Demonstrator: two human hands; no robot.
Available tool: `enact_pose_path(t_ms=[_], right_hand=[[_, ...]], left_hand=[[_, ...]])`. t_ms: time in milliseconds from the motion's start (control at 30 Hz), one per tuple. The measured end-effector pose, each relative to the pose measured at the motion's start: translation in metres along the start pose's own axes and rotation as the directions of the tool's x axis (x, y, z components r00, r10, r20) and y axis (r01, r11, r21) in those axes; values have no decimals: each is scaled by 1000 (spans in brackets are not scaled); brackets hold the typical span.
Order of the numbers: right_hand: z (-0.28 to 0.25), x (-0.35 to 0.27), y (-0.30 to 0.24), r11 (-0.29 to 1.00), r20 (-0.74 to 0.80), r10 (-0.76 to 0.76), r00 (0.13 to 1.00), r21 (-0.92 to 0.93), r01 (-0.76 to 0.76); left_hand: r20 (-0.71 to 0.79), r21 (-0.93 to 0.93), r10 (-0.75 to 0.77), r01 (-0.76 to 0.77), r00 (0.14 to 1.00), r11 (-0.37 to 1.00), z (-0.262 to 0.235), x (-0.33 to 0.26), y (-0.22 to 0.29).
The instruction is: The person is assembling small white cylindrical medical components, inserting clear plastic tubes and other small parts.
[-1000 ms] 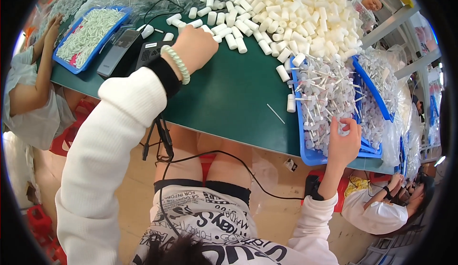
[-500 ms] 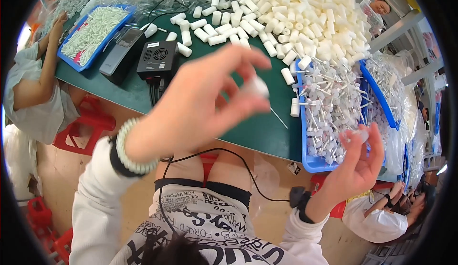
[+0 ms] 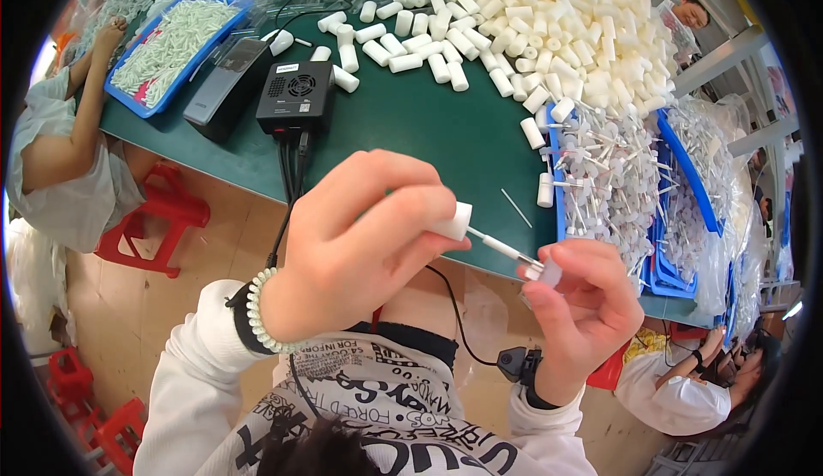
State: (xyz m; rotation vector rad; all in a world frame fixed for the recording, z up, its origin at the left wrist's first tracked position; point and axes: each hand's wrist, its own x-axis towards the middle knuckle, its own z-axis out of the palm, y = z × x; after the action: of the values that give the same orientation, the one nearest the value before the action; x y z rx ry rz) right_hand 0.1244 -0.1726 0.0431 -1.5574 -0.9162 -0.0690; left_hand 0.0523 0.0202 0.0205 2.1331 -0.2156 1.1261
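Head view: the green tabletop (image 3: 403,125) carries a cream-white heap of cylinders (image 3: 566,30) at its far right; nearer, a blue tray (image 3: 560,210) full of stemmed parts stands along the right; a black box (image 3: 296,95) sits to the left, its cables (image 3: 291,163) dropping past the near edge, where they might snag a sleeve; the left hand (image 3: 364,236) grips a white cylinder (image 3: 457,221), fingers curled round its sides; the right hand (image 3: 587,296) pinches a stemmed piece (image 3: 501,246) by its translucent cap (image 3: 549,271); both pieces are held up together, the stem's tip at the cylinder's end, whether inside I cannot tell; the cylinder looks light, soft and foam-like, best held round its sides; the stem seems light, stiff, perhaps slippery, its slim tip likely fragile, best held by the cap; a thin rod (image 3: 516,208) lies loose beyond.
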Motion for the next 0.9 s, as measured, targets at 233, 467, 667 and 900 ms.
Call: enact_pose_path(t_ms=[233, 467, 667, 900], right_hand=[[10, 8, 5, 965, -29, 242, 970, 112, -238], [18, 3, 14, 844, 2, 410, 912, 378, -380], [23, 1, 27, 993, 37, -23, 999, 113, 19], [25, 5, 18, 994, 67, 79, 995, 75, -84]], left_hand=[[10, 129, 151, -151, 989, 980, 5, -2, -4], [42, 274, 251, -253, 967, 928, 6, -8, -3], [94, 225, 292, -306, 952, 925, 4, -4, -1], [94, 227, 357, -369, 929, 901, 5, -9, 2]])
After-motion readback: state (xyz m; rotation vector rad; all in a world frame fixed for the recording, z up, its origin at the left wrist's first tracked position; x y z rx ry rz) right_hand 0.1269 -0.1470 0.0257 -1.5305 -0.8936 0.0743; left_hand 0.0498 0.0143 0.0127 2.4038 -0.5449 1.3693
